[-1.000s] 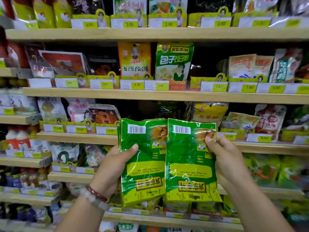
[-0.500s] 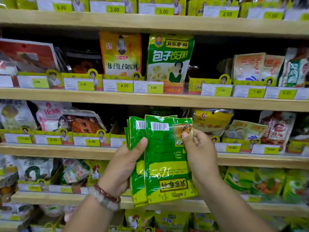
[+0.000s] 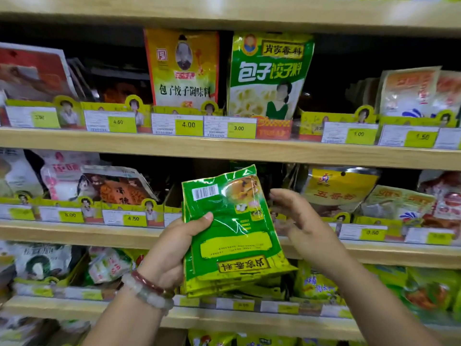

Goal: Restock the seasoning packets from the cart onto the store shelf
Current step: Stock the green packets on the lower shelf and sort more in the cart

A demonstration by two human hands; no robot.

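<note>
Several stacked packets upside-down, long axis upright, left hand grip

My left hand is gripping the packets, thumb over the front; right hand is just beside them, fingers relaxed, holding nothing.

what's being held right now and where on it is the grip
The left hand holds a stack of green seasoning packets, grip on its left edge, thumb on the front. The right hand is open beside the stack, holding nothing.
</note>
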